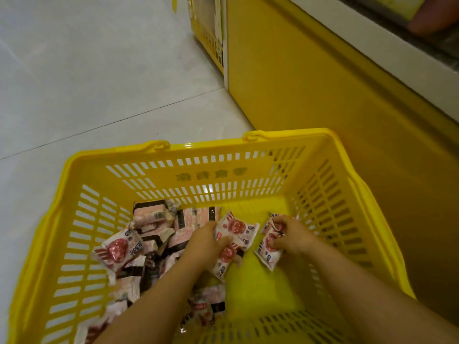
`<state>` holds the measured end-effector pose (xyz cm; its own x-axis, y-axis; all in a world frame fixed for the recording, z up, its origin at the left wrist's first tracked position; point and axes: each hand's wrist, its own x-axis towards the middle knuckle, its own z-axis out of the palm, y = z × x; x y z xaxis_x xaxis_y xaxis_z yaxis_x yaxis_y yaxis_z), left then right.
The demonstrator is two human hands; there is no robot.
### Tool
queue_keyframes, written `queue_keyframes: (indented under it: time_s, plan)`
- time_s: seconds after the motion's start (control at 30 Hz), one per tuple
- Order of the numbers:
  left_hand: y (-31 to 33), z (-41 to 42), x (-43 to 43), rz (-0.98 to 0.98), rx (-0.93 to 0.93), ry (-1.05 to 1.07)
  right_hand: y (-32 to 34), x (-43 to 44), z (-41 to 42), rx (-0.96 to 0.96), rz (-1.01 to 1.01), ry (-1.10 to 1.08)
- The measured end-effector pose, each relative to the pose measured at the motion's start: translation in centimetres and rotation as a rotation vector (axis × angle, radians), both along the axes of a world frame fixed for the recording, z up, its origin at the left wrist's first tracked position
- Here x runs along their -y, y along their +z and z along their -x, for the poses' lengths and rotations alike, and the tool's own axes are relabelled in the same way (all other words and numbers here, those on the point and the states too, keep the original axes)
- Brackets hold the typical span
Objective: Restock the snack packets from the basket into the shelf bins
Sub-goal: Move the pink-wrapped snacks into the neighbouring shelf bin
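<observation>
A yellow slotted basket stands on the floor below me. Several pink-and-white snack packets with a red round print lie piled in its left half; the right half of its bottom is bare yellow. Both my arms reach down into it. My left hand grips a bunch of these packets near the middle. My right hand pinches other packets just to the right, fingers curled round their top edge.
A yellow shelf base with a white ledge rises right behind the basket at the right. Another yellow slotted basket sits at the top beside it. Pale floor tiles spread to the left.
</observation>
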<state>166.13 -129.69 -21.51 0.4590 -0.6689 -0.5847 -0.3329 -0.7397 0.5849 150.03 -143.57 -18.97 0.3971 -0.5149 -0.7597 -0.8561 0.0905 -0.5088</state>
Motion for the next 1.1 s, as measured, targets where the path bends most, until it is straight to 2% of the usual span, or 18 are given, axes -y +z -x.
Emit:
queue_keyframes:
  time_s: [0.23,0.37,0.47,0.6,0.67,0.73,0.83,0.93,1.0,1.1]
  plan:
    - [0.5,-1.3,0.8,-0.041,0.096,-0.062,2.0,0.4,0.0,-0.175,0.021,0.281]
    - [1.5,-2.2,1.2,-0.05,0.21,-0.104,4.2,1.1,-0.4,-0.3,0.064,0.479]
    - [2.4,-3.1,1.2,-0.014,0.162,-0.016,4.8,1.8,-0.9,-0.167,0.022,0.319]
    - [3.0,-3.9,0.6,0.092,-0.108,0.207,3.7,1.9,-1.6,0.105,0.145,-0.038]
    - [3.1,-4.0,0.2,0.147,-0.273,0.322,2.6,1.5,-1.5,0.161,0.204,-0.159]
    - [3.1,-4.3,0.0,0.162,-0.414,0.419,1.1,1.1,-1.0,0.122,0.253,-0.178]
    - [2.6,-4.8,-0.4,0.15,-0.491,0.489,-0.7,0.4,-0.4,-0.03,0.26,-0.056]
    - [2.0,-5.2,-0.5,0.171,-0.462,0.521,-1.9,0.1,-0.5,-0.152,0.467,0.209]
    - [1.6,-5.3,-0.5,0.191,-0.444,0.54,-2.4,0.1,-0.8,-0.142,0.533,0.294]
    - [1.3,-5.4,-0.5,0.205,-0.427,0.536,-2.8,0.4,-0.8,-0.11,0.435,0.395]
